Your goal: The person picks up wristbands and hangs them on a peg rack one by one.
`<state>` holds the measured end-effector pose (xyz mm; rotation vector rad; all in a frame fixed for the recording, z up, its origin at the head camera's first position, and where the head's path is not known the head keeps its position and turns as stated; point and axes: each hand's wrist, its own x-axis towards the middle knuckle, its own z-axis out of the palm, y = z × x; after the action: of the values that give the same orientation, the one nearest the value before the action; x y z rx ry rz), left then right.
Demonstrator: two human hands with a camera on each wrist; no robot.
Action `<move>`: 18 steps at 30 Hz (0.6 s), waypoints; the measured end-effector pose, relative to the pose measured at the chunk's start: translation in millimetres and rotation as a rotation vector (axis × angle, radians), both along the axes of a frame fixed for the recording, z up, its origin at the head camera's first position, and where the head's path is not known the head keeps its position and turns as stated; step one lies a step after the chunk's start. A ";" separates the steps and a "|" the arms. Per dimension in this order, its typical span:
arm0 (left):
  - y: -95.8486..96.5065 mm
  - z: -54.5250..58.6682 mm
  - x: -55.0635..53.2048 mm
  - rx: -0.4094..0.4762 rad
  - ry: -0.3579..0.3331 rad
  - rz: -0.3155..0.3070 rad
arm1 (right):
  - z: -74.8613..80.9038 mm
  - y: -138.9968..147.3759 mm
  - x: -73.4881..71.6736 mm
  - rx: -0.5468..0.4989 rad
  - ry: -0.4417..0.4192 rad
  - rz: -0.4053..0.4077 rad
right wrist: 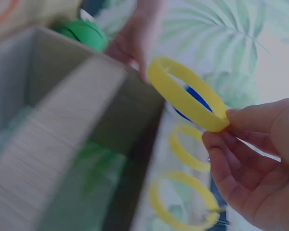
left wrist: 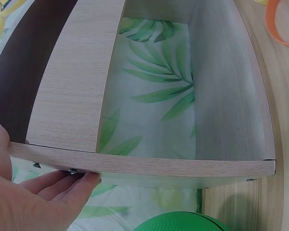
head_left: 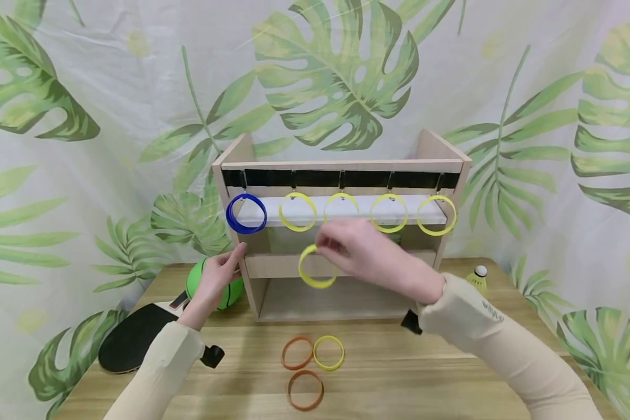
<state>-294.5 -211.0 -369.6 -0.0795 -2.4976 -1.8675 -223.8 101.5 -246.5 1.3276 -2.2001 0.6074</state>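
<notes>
In the head view my right hand (head_left: 364,251) pinches a yellow silicone wristband (head_left: 319,284) in front of a small wooden shelf (head_left: 273,267). The right wrist view shows this wristband (right wrist: 183,103) between thumb and fingers, clear of the hooks. My left hand (head_left: 217,277) grips the shelf's left side panel (left wrist: 149,164), thumb at the front edge and fingers along the outer face. Hooks on the shelf's black strip (head_left: 317,178) carry blue wristband material (head_left: 245,230) at far left and several yellow wristbands (head_left: 297,228) to its right.
On the table (head_left: 399,373) lie two orange wristbands (head_left: 305,408) and one yellow wristband (head_left: 328,368). A green ball (head_left: 231,293) and a black table tennis paddle (head_left: 136,338) are left of the shelf. A shuttlecock (head_left: 478,279) stands at the right.
</notes>
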 end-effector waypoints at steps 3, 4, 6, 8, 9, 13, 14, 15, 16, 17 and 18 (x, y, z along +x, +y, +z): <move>-0.2 -0.1 -0.3 0.007 0.001 -0.003 | 24.4 -5.1 -9.3 -0.052 0.049 -0.002; -0.5 0.0 -0.4 0.012 -0.001 -0.002 | 30.9 -7.1 -12.2 -0.063 0.062 -0.004; -0.6 0.7 0.1 0.022 -0.002 -0.002 | 41.4 -11.9 -18.3 -0.074 0.083 -0.011; -0.6 1.4 0.3 0.030 -0.005 -0.002 | 48.6 -16.7 -23.7 -0.075 0.094 -0.023; -0.7 1.6 0.2 0.033 -0.008 -0.003 | 51.1 -19.1 -26.4 -0.073 0.094 -0.027; -0.3 1.9 0.1 0.036 -0.014 -0.004 | 56.7 -27.4 -34.9 -0.085 0.063 -0.037; -0.3 2.0 0.2 0.036 -0.015 -0.004 | 57.3 -29.0 -36.5 -0.088 0.054 -0.037; -0.4 2.0 0.4 0.035 -0.015 -0.004 | 57.6 -30.4 -38.2 -0.088 0.046 -0.039; -0.4 2.0 0.6 0.034 -0.014 -0.004 | 57.8 -31.5 -39.4 -0.087 0.042 -0.043; -0.4 1.9 0.7 0.032 -0.014 -0.005 | 57.6 -32.3 -41.1 -0.082 0.042 -0.049; -0.3 1.5 0.6 0.031 -0.015 -0.005 | 57.5 -32.9 -42.2 -0.076 0.044 -0.060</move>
<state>-293.9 -211.3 -368.0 -0.0722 -2.4799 -1.9147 -266.1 68.7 -189.0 1.2208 -2.1517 0.6273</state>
